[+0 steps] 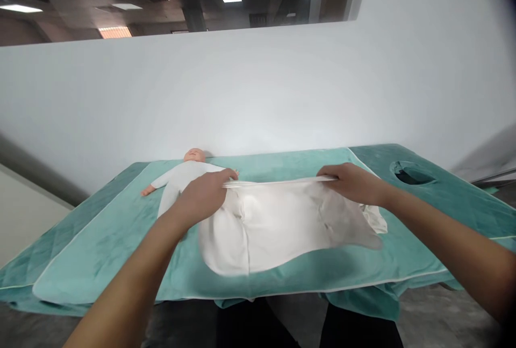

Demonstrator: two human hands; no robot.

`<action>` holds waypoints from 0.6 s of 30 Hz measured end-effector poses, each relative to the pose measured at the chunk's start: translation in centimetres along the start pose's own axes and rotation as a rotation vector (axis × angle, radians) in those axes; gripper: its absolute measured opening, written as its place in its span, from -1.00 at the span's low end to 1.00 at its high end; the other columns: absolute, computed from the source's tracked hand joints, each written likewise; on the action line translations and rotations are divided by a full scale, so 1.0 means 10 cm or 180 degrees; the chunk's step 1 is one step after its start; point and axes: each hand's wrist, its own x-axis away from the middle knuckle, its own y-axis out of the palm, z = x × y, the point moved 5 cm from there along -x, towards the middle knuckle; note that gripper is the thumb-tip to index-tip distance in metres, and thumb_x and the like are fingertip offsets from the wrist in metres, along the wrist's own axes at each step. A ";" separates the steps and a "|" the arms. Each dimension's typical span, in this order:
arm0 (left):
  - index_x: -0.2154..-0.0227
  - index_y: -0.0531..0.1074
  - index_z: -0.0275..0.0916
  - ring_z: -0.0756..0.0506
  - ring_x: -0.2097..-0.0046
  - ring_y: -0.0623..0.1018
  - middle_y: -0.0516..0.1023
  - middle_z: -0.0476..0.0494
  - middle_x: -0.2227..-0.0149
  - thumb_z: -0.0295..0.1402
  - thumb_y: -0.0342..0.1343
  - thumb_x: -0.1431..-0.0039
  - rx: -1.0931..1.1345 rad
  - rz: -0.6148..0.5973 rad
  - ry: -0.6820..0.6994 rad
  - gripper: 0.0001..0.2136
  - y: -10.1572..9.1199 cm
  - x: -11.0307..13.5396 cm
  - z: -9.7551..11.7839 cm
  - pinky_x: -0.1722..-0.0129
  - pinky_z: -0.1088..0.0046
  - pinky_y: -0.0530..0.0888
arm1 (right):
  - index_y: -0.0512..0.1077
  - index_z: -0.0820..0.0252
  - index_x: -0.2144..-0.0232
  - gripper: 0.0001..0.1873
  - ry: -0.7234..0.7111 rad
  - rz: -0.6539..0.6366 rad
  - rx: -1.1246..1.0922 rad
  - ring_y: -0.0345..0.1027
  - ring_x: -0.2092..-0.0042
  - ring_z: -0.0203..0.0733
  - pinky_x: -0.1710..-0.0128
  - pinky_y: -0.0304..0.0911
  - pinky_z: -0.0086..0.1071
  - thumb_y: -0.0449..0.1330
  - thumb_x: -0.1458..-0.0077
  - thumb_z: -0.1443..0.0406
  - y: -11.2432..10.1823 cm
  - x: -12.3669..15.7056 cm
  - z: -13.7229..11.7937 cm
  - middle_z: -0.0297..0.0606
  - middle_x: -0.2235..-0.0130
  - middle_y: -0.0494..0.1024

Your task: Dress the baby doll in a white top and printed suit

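A soft white garment (282, 224) is stretched between my hands and hangs down over the bed, its upper edge nearly level. Its exact kind is hard to make out. My left hand (205, 194) grips the left end of that edge, and my right hand (350, 180) pinches the right end. Behind my left forearm lies a baby doll (189, 173) in a white outfit, on its back with arms spread; my arm and hand hide part of its body. Past the garment's right side, a crumpled cream cloth (374, 219) lies partly hidden.
All this is on a bed with a teal velvety cover (113, 240), which has a face hole (413, 173) at the right end. A white wall (258, 90) stands behind, with a window (161, 4) above. My dark-clad legs (258, 326) are at the near edge.
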 end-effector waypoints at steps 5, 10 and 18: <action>0.39 0.44 -0.10 -0.16 0.34 0.52 0.56 -0.05 0.38 -0.13 -0.02 -0.21 0.0450 -0.0483 -0.0192 -0.77 0.20 -0.01 -0.30 0.41 0.41 0.30 | 0.53 0.05 0.31 -0.70 0.0105 -0.0789 -0.0218 0.43 0.41 -0.15 0.51 0.18 -0.38 0.07 -0.29 0.08 0.13 0.20 0.30 -0.25 0.36 0.59; 0.39 0.34 -0.13 -0.20 0.31 0.53 0.55 -0.09 0.40 -0.01 -0.08 -0.26 -0.0007 -0.0529 -0.0196 -0.68 0.46 -0.12 -0.58 0.37 0.37 0.26 | 0.47 0.09 0.41 -0.59 0.0357 -0.1184 -0.0749 0.37 0.46 -0.19 0.53 0.17 -0.39 0.10 -0.26 -0.06 0.25 0.22 0.46 -0.25 0.41 0.53; 0.25 0.40 -0.14 -0.28 0.11 0.58 0.61 -0.25 0.17 0.09 -0.12 -0.26 -0.0570 -0.0655 -0.0789 -0.59 1.43 -0.89 -1.16 0.25 0.33 0.37 | 0.40 0.13 0.51 -0.55 0.0883 -0.0659 0.0255 0.34 0.45 -0.16 0.49 0.07 -0.38 0.12 -0.21 -0.06 0.69 -0.57 0.92 -0.24 0.48 0.49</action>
